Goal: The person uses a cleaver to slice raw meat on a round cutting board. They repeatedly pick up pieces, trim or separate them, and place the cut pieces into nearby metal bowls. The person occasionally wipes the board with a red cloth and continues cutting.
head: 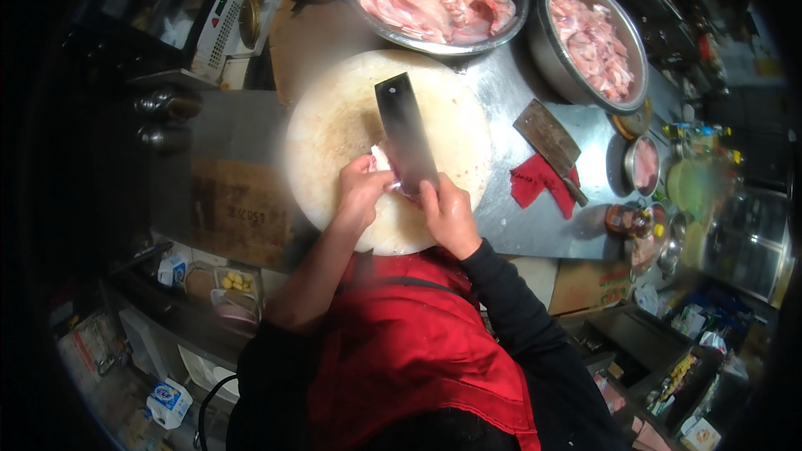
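Observation:
Over the near part of a round, pale chopping board (338,119), my right hand (452,213) grips a cleaver (407,131) with a dark, broad blade pointing away from me. Its handle is hidden in my fingers. Just left of the blade, my left hand (364,191) pinches a small piece of raw meat (380,160), pale with dark red parts. Part of the meat lies behind the blade and fingers. The two hands are close together, with the blade's near end between them.
Beyond the board stand a wide steel bowl of raw meat (432,47) and a deep steel pot of cut meat (551,59). At right, a second cleaver (546,133) rests partly on a red cloth (529,180). Further right are a small meat bowl (628,166) and a bottle (626,220). Cardboard (238,207) lies left.

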A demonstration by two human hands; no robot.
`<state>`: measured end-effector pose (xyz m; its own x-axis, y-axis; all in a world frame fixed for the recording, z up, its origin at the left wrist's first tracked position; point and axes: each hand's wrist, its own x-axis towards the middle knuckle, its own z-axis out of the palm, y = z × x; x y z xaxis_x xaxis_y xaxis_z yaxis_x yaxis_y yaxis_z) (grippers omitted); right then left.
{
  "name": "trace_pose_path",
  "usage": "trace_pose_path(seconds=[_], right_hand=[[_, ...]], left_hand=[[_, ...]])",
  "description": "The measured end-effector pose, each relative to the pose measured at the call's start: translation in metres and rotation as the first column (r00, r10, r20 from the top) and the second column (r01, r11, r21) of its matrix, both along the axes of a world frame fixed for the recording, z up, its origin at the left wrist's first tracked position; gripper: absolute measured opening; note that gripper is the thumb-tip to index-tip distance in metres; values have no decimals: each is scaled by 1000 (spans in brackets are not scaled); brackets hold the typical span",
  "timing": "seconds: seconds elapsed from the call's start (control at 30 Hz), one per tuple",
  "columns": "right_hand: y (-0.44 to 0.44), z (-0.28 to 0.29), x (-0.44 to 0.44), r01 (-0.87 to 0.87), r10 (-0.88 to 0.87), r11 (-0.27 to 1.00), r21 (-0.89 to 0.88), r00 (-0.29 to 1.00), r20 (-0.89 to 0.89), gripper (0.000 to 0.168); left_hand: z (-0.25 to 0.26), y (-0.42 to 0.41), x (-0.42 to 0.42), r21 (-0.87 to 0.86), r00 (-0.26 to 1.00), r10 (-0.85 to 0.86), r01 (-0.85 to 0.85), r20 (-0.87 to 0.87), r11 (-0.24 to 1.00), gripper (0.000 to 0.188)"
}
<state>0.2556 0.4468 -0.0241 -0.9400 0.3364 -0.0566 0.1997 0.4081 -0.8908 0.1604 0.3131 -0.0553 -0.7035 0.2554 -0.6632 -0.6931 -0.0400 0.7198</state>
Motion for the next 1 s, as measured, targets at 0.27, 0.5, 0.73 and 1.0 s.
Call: trace_pose_path(seconds=[0.27, 0.5, 0.73, 1.0], right_hand=[[-10, -1, 11, -34, 28, 987, 154, 999, 40, 19], [-9, 6, 54, -79, 63, 989, 128, 990, 130, 20], [5, 14, 80, -90, 75, 993, 70, 977, 201, 22], [4, 18, 74, -150, 127, 983, 110, 972, 198, 22]], left_hand=[[-1, 1, 1, 17, 999, 37, -37, 17, 999, 21], [-7, -3, 1, 41, 996, 83, -82, -16, 996, 19], [-15, -12, -3, 183, 982, 93, -122, 162, 976, 32], [-20, -12, -6, 102, 973, 104, -127, 208, 987, 31]])
